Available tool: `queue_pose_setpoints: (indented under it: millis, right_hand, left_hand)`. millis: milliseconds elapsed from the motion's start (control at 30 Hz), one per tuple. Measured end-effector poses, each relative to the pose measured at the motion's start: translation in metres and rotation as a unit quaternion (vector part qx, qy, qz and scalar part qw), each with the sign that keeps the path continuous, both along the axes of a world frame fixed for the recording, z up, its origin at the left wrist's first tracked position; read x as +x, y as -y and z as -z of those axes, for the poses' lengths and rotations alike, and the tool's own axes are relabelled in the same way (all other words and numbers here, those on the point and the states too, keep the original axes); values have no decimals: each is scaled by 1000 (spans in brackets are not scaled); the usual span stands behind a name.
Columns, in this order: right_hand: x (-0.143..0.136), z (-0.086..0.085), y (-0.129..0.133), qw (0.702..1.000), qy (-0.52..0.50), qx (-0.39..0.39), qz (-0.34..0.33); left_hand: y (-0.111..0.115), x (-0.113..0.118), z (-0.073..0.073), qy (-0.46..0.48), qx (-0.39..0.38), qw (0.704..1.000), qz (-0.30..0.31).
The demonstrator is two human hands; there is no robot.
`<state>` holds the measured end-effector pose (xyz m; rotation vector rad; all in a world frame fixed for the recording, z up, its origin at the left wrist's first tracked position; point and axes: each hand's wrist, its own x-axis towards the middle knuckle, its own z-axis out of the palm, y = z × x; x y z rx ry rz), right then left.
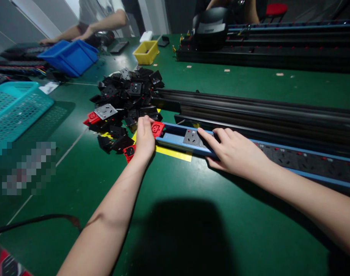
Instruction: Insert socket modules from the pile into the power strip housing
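Observation:
A long blue-edged rail (pixel 175 138) lies across the bench, filled with black socket modules (pixel 191 137) toward the right. At its left end is a red socket module (pixel 156 129), followed by a gap in the channel. My left hand (pixel 144 138) is closed around the red module at the rail's end; its fingertips are partly hidden. With its thumb on the near side and fingers over the top, my right hand (pixel 235 149) grips the rail, index finger touching the black module marked 30. Loose black socket modules (pixel 134 90) are heaped beyond my left hand.
Empty black rails (pixel 244 109) lie behind the blue-edged one. A turquoise basket (pixel 16 111), a blue bin (pixel 73 57) and a yellow bin (pixel 146 52) stand farther back. Yellow strips (pixel 175 153) lie under the rail. Other people's arms (pixel 105 23) show across the bench.

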<state>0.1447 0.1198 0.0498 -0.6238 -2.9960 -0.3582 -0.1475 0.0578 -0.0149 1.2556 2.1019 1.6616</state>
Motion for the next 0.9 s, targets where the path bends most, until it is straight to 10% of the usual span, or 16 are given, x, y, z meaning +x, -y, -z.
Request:
queue_pose_setpoints:
  millis: [900]
  right_hand:
    - [0, 0, 0, 1000, 2, 3, -1]
  left_hand:
    - [4, 16, -15, 26, -50, 990, 131]
